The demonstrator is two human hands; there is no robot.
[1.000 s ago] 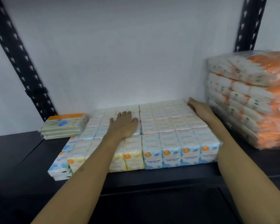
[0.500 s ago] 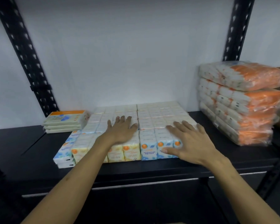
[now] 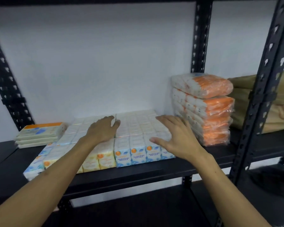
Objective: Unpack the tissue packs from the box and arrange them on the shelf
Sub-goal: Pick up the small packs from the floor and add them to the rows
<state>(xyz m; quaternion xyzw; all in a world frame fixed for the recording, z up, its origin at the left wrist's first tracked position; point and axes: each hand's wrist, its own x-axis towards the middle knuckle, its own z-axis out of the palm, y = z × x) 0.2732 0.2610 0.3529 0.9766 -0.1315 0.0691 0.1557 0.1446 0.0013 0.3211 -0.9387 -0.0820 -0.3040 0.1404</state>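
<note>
On the black shelf [image 3: 195, 166], a small stack of flat packs [image 3: 39, 134] lies at the left. Beside it sits a block of tissue packs [image 3: 131, 141], pale on top, with yellow fronts left and blue fronts right. The left hand [image 3: 103, 130] lies flat on it, grip relaxed. The right hand [image 3: 177, 140] hovers, fingers spread. Orange bundles [image 3: 206, 108] are stacked at the right.

Tissue packs [image 3: 134, 130]: small white packs, blue or yellow-orange front panels, laid in tight rows as one flat block on the black shelf [image 3: 154, 169]. Left hand [image 3: 102, 130] rests flat on the block's middle; right hand [image 3: 175, 138] is spread over its right front corner. Blue-fronted packs lie below the right hand, yellow below the left.
</note>
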